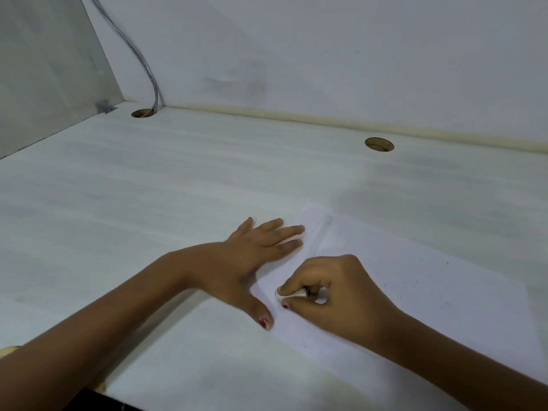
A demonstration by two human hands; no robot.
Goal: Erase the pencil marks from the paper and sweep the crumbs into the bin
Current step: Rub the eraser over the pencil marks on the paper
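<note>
A white sheet of paper (415, 280) lies flat on the white desk (178, 188), at the right of centre. Faint pencil strokes (323, 229) run along its left part, and small dark crumbs (415, 281) dot its surface. My left hand (252, 256) lies flat with straight fingers, pressing down the paper's left edge. My right hand (332, 295) pinches a small white eraser (289, 294) between thumb and fingers, its tip down on the paper just right of my left thumb. No bin is in view.
Two round cable holes are cut into the desk, one at the back left (143, 113) and one at the back right (379, 144). A grey cable (133, 48) runs down the wall into the left hole. Walls close the desk at back and left.
</note>
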